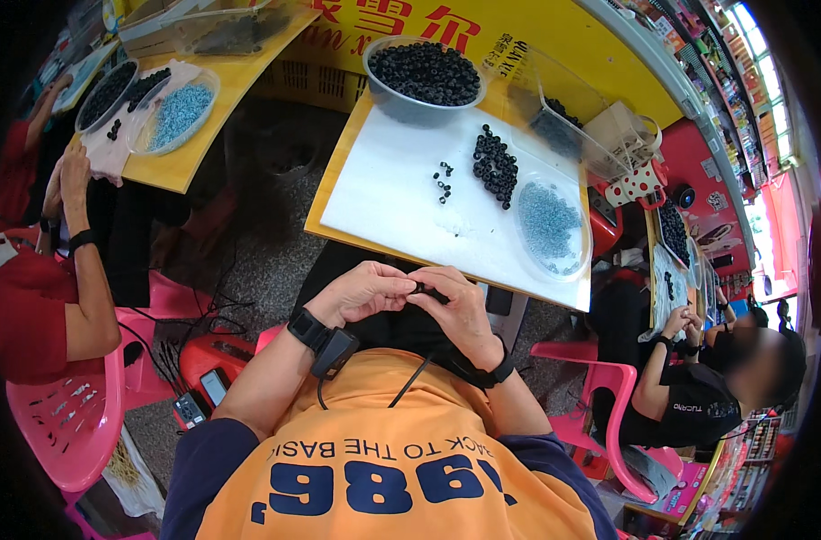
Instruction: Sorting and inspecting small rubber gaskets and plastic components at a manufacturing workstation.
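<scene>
In front of my body, just off the table's near edge, my left hand [365,292] and my right hand [462,310] meet with their fingertips pinched together. Between them is a small black piece [430,292], mostly covered by the fingers. On the white work surface [383,198] beyond lie a few loose black pieces [443,183] and a larger heap of round black pieces [495,168]. To the right of these sits a shallow clear dish [526,247] holding many tiny light-blue parts [549,220]. A deep bowl [410,110] at the back is piled with black pieces.
Clear plastic bins [563,85] and a red polka-dot mug [636,183] stand at the right back. Co-workers sit at both sides, at a left table [181,162] and a right table [655,270]. Pink chairs [622,382] and floor cables [221,279] surround me.
</scene>
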The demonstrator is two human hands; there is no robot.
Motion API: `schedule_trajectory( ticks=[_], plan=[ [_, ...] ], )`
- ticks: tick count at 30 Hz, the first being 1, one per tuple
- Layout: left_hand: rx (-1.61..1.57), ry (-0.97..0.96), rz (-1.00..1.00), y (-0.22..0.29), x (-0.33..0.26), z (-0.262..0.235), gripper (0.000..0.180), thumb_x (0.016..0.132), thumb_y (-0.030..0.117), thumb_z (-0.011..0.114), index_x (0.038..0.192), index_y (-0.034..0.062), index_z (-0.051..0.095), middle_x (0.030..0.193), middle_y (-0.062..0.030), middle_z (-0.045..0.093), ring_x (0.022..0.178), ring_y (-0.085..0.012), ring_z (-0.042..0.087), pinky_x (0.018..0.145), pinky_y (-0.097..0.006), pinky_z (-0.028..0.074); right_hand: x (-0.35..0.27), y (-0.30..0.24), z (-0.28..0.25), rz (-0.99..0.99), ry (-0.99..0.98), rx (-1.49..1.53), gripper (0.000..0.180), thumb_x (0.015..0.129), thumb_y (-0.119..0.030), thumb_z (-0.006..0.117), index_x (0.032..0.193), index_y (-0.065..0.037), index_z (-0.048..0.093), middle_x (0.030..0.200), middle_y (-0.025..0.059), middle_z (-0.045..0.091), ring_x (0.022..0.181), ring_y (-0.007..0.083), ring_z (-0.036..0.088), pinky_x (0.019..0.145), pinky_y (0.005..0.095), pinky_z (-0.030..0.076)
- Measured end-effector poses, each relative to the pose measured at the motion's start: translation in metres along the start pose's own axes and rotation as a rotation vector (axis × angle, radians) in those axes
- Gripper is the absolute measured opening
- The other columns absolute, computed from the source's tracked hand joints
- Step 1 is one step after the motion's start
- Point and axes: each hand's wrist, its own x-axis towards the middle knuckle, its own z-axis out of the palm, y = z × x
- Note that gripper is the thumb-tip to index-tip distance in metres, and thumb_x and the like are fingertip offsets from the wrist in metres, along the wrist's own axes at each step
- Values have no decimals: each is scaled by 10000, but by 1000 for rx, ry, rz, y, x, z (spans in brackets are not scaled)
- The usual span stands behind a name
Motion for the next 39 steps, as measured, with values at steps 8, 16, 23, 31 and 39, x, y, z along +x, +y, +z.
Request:
schedule_trajectory(
  ticks=[8,16,23,31,39],
  plan=[
    [-43,-54,43,0,-1,-1,121,854,107,688,923,10,665,808,-42,652,708,-106,609,678,-233,505,7,-6,-2,-30,-75,26,284,801,-74,691,1078,-22,652,1064,114,668,984,271,629,849,321,501],
    [-55,-34,5,-6,3,5,165,898,115,630,1016,1,651,912,-65,671,783,-126,624,738,-250,515,-1,-6,2,52,2,14,270,804,-58,684,1070,-19,658,1045,123,671,948,249,640,839,308,499],
    [-83,-40,-25,7,-6,10,494,999,415,410,1214,-2,565,1014,-85,656,892,-156,629,813,-294,529,72,33,-91,376,-189,428,290,873,-106,642,1142,0,643,948,47,669,883,102,598,793,224,472],
    [-114,10,-11,11,-2,8,414,1005,340,437,1205,4,574,1037,-90,658,899,-154,636,811,-282,530,171,81,-197,219,253,32,436,867,-179,642,1239,35,562,848,57,676,815,126,623,750,255,479],
    [-134,51,42,8,0,0,357,994,283,479,1183,0,585,1016,-82,662,889,-153,647,799,-273,539,149,130,-84,-35,101,-787,156,718,-179,726,837,-79,721,880,124,637,909,307,583,811,400,470]
  ],
)
